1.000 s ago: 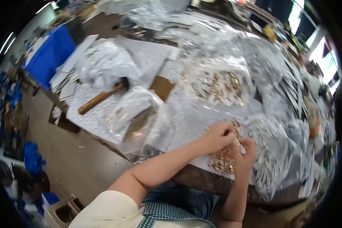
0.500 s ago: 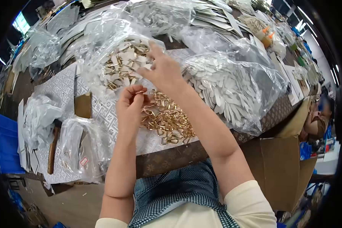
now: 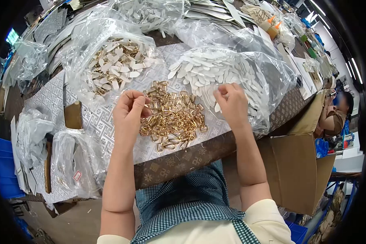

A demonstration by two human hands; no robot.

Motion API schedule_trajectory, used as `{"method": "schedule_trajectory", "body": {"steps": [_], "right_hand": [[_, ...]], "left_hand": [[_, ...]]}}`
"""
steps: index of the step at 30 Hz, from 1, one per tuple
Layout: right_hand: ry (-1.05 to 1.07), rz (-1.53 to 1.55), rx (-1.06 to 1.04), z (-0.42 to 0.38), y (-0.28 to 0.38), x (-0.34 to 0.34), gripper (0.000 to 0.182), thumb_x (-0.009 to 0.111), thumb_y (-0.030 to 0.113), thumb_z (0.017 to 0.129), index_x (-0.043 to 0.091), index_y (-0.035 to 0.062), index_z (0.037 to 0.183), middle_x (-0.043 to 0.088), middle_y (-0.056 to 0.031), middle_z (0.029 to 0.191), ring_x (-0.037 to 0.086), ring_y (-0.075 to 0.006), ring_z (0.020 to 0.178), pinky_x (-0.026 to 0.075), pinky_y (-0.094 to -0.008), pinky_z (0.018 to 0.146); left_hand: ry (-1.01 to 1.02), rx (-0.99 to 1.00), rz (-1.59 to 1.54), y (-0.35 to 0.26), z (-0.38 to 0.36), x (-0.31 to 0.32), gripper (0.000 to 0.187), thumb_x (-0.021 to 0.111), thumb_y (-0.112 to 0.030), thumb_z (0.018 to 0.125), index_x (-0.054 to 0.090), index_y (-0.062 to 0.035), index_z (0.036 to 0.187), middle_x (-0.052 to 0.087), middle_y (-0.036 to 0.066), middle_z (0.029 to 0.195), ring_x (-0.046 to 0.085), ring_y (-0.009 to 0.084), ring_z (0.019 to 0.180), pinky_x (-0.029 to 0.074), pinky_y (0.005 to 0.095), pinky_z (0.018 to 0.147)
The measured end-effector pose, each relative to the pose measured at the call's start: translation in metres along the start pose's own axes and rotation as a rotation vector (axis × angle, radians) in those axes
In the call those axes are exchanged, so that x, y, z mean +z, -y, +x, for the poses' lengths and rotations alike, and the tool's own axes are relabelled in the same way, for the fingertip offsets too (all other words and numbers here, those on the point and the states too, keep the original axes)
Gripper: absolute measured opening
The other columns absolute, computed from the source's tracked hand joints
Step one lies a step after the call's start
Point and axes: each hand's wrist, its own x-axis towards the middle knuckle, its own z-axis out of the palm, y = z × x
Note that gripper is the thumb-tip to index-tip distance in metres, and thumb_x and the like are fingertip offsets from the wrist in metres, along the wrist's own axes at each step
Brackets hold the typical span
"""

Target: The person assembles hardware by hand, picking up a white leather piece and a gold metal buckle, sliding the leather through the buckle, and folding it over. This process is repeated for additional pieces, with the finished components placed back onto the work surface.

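Note:
My left hand (image 3: 129,110) is closed in a pinch at the left edge of a heap of gold metal buckles (image 3: 173,118); a gold buckle shows at its fingertips, partly hidden. Over the pile of white tongue-shaped tabs (image 3: 207,67), my right hand (image 3: 233,106) has thumb and fingers pinched together, with the pale end of a tab just below the thumb. That pile spills from a clear plastic bag (image 3: 278,77). At the upper left, another open plastic bag (image 3: 75,57) holds white tabs joined to gold buckles (image 3: 118,65).
A hammer (image 3: 49,162) lies at the left beside crumpled plastic bags (image 3: 79,158). Stacked white sheets (image 3: 211,12) and more bags fill the back. An open cardboard box (image 3: 295,171) stands right of the patterned table edge (image 3: 183,162). Another person (image 3: 335,116) sits at far right.
My right hand has moved from the bag of joined pieces at the upper left to the white tab pile, and its fingers have closed. My left hand stays pinched by the buckles.

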Motion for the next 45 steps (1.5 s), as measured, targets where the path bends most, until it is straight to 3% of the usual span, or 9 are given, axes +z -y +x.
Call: {"method": "schedule_trajectory", "body": {"steps": [6,10,12,16,22,26,29,38,45], "right_hand": [[0.128,-0.267,0.115,0.004,0.008,-0.006,0.016,0.072,0.02,0.081,0.069,0.0055,0.087,0.065,-0.0073,0.088,0.061,-0.0261,0.092,0.049,-0.0399,0.078],[0.099,-0.127,0.013,0.001,0.005,-0.006,0.01,0.072,0.012,0.078,0.066,0.0069,0.083,0.067,-0.0053,0.085,0.06,-0.0272,0.091,0.05,-0.0407,0.076],[-0.034,0.068,-0.107,-0.003,0.016,-0.003,0.009,0.071,0.008,0.078,0.064,0.0051,0.083,0.066,-0.0063,0.082,0.06,-0.0284,0.086,0.05,-0.0392,0.075],[0.295,0.841,0.184,-0.022,0.057,0.001,0.011,0.062,0.005,0.094,0.063,-0.0005,0.102,0.066,-0.002,0.081,0.056,-0.0051,0.072,0.045,-0.021,0.064],[0.548,1.219,0.373,-0.034,0.096,0.017,0.012,0.055,0.009,0.098,0.06,0.0004,0.105,0.059,0.0006,0.076,0.05,-0.0036,0.065,0.041,-0.0196,0.058],[0.486,1.177,0.322,-0.041,0.099,0.022,0.011,0.056,0.011,0.098,0.058,0.0011,0.103,0.059,-0.0008,0.073,0.051,-0.0047,0.062,0.043,-0.0217,0.056],[0.403,0.869,0.15,-0.044,0.101,0.019,0.011,0.058,0.011,0.097,0.058,0.0013,0.102,0.06,-0.0034,0.072,0.055,-0.0062,0.062,0.045,-0.0248,0.056],[0.157,0.589,-0.077,-0.037,0.11,0.027,0.011,0.064,0.01,0.089,0.059,0.0042,0.097,0.066,-0.0133,0.077,0.067,-0.0278,0.066,0.051,-0.0369,0.06],[0.124,0.516,-0.04,-0.033,0.111,0.032,0.009,0.064,0.011,0.087,0.058,0.0061,0.092,0.065,-0.0127,0.073,0.067,-0.0304,0.064,0.05,-0.0404,0.058]], "left_hand": [[-0.014,-0.048,0.034,-0.004,-0.002,0.002,0.013,0.061,-0.017,0.098,0.061,-0.0048,0.103,0.07,0.007,0.093,0.059,0.0076,0.068,0.049,0.0223,0.061],[-0.02,-0.081,-0.111,-0.003,0.0,0.001,0.012,0.062,-0.016,0.097,0.061,-0.0057,0.103,0.07,0.008,0.093,0.059,0.0083,0.073,0.05,0.0231,0.062],[0.015,-0.114,-0.236,-0.001,0.0,-0.001,0.011,0.062,-0.014,0.097,0.06,-0.0055,0.104,0.069,0.007,0.091,0.061,0.0105,0.075,0.051,0.0244,0.064],[0.076,-0.089,-0.46,0.003,0.001,-0.002,0.015,0.066,-0.009,0.094,0.059,-0.0059,0.107,0.067,0.007,0.099,0.065,0.0147,0.081,0.056,0.0288,0.07],[0.165,-0.069,-0.442,-0.004,-0.003,-0.002,0.018,0.067,-0.008,0.093,0.06,-0.0013,0.109,0.067,0.009,0.103,0.066,0.0155,0.084,0.057,0.03,0.074],[0.087,-0.146,-0.323,-0.007,-0.004,0.001,0.016,0.067,-0.011,0.094,0.063,-0.0026,0.107,0.068,0.008,0.102,0.066,0.0145,0.083,0.055,0.0277,0.069],[0.092,-0.182,-0.212,0.0,-0.001,-0.001,0.017,0.064,-0.008,0.094,0.064,-0.0004,0.109,0.068,0.008,0.103,0.066,0.0131,0.084,0.055,0.0266,0.073],[0.18,-0.133,0.077,-0.006,-0.007,0.007,0.016,0.059,0.001,0.093,0.064,0.0021,0.108,0.069,0.008,0.105,0.065,0.0095,0.086,0.055,0.0255,0.077],[0.099,-0.055,0.12,-0.002,-0.008,0.01,0.014,0.064,-0.004,0.094,0.066,0.0024,0.106,0.071,0.005,0.095,0.066,0.0087,0.083,0.055,0.0229,0.073]]}}
